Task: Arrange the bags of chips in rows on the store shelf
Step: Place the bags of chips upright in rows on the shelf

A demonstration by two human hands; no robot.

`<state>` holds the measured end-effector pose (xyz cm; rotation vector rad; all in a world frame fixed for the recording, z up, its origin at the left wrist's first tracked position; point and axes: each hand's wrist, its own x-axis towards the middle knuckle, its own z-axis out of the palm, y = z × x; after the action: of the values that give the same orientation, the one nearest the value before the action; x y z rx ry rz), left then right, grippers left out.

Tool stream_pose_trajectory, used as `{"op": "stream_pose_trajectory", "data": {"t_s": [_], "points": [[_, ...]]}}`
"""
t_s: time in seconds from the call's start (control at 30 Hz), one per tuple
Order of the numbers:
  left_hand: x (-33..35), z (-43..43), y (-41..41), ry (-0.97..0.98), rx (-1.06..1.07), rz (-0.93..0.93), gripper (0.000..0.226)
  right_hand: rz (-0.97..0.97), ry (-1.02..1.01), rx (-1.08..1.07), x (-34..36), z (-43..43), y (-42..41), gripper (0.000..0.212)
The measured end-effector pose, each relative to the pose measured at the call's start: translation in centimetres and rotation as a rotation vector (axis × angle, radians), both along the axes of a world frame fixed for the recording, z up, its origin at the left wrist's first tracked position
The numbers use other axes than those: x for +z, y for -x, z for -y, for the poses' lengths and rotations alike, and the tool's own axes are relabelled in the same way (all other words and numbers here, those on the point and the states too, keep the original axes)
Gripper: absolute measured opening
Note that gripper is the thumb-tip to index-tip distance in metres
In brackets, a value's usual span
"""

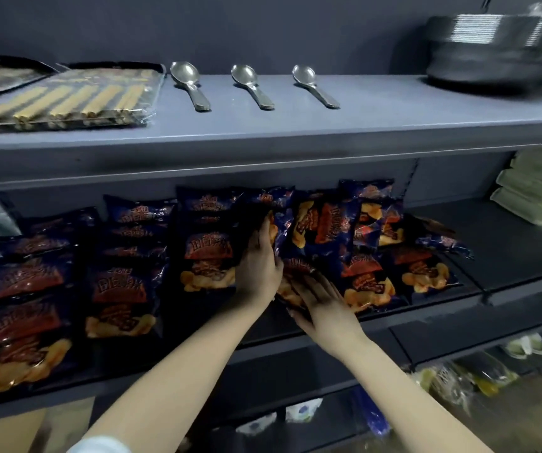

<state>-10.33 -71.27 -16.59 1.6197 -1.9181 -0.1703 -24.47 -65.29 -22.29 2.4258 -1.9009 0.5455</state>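
Both forearms reach up from the bottom of the view to the middle shelf (508,250), where the bags of chips (122,289) lie. The right hand (323,305) lies flat on a front bag (295,273) near the shelf lip, fingers straight and spread; it grips nothing. The left hand (258,259) stands on edge just beside it. Its fingertips are buried among the packs, so I cannot tell whether it grips one.

Three columns on the left lie flat and overlapped, labels upright. From the hands rightward the packs are skewed: a tilted bag (325,223) leans over its neighbours, and a stray bag (442,243) points sideways.

Recommended procedure:
- Use the left hand as a straight fence against the third column.
- Slide the front bag against it with a flat palm, bottom seam level with the neighbouring fronts.
- Square the tilted bag behind it.
- Press lightly; the packs look puffed and slippery.

Clearances:
- The front packs sit close to the lip, so push inward, never outward.
- The upper shelf (361,132) overhangs the back row; keep lifts low.
- Bare shelf on the right gives room to park strays.
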Motion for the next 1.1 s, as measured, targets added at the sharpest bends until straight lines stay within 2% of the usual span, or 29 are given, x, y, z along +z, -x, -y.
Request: {"op": "stream_pose_trajectory", "data": {"t_s": [0.33, 0.47, 0.6, 0.67, 0.7, 0.73, 0.8, 0.87, 0.93, 1.03, 1.1], "points": [[3.9, -1.9, -3.4, 0.083, -0.074, -0.248, 0.08, 0.154, 0.046, -0.089, -0.6, 0.4, -1.1, 0.056], [4.8, -3.8, -7.1, 0.018, -0.056, -0.506, 0.079, 0.176, 0.044, -0.077, -0.3, -0.2, -1.5, 0.05], [4.2, -5.1, -10.7, -0.072, -0.116, -0.619, 0.079, 0.245, 0.04, 0.004, 1.5, -1.0, -3.0, 0.04], [4.1, -5.3, -12.2, -0.164, -0.185, -0.689, 0.075, 0.428, 0.088, 0.035, 3.5, -1.0, -4.7, 0.036], [4.1, -5.3, -13.0, -0.221, -0.228, -0.729, 0.072, 0.598, 0.065, 0.015, 4.8, -0.9, -5.6, 0.036], [4.0, -5.4, -13.7, -0.286, -0.279, -0.797, 0.067, 0.795, -0.027, -0.014, 6.0, -0.8, -6.4, 0.042], [3.6, -5.8, -15.1, -0.442, -0.367, -0.992, 0.063, 1.2, -0.358, -0.018, 8.1, -0.7, -7.8, 0.068], [3.2, -6.6, -16.2, -0.559, -0.389, -1.104, 0.062, 1.456, -0.626, 0.047, 8.6, -0.8, -8.9, 0.078], [2.4, -7.2, -17.0, -0.612, -0.357, -1.113, 0.057, 1.503, -0.726, 0.107, 8.2, -1.4, -10.3, 0.066], [1.5, -7.5, -17.8, -0.662, -0.277, -1.071, 0.046, 1.548, -0.653, 0.056, 7.3, -2.2, -12.2, 0.048], [1.3, -7.7, -18.0, -0.668, -0.281, -0.997, 0.048, 1.596, -0.595, 0.015, 6.8, -2.5, -13.0, 0.047]]}}
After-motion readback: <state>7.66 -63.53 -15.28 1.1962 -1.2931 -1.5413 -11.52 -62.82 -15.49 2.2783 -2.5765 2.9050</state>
